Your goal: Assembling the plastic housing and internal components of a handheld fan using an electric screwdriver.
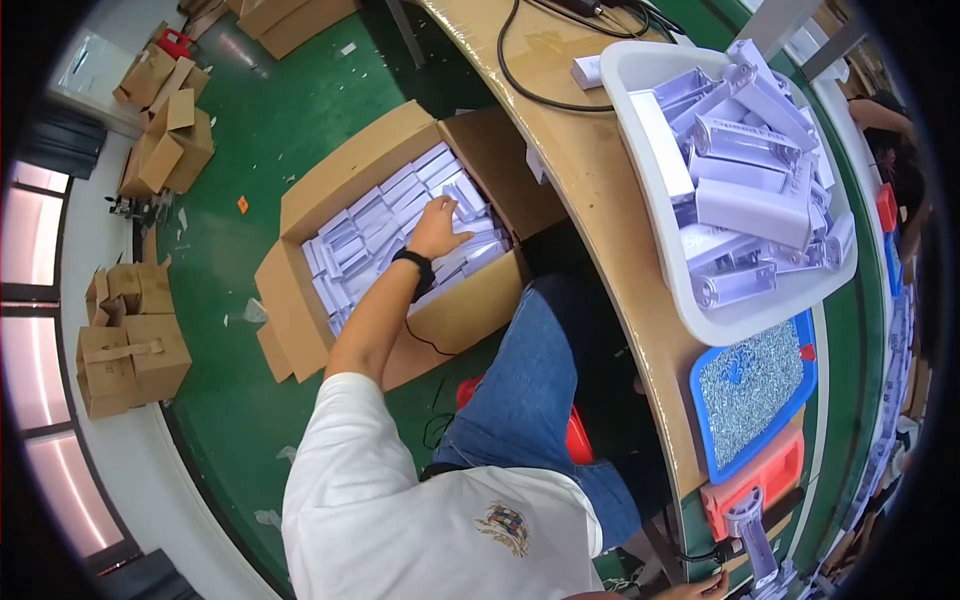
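Observation:
My left hand, a dark band at its wrist, reaches into an open cardboard box on the floor to my left. Its thumb stands apart from the fingers, and the fingertips are at a pale plastic part on top of the packed rows. Similar long white parts fill the box. At the lower edge of the view, only some fingers of my right hand show, and their grip is cut off. Close by, a pale bracket-shaped plastic part stands at a red holder on the bench.
The curved wooden bench carries a white tub heaped with pale plastic parts. Beside it lies a blue tray of small silvery metal pieces. A black cable loops across the bench. Empty cartons stand along the wall.

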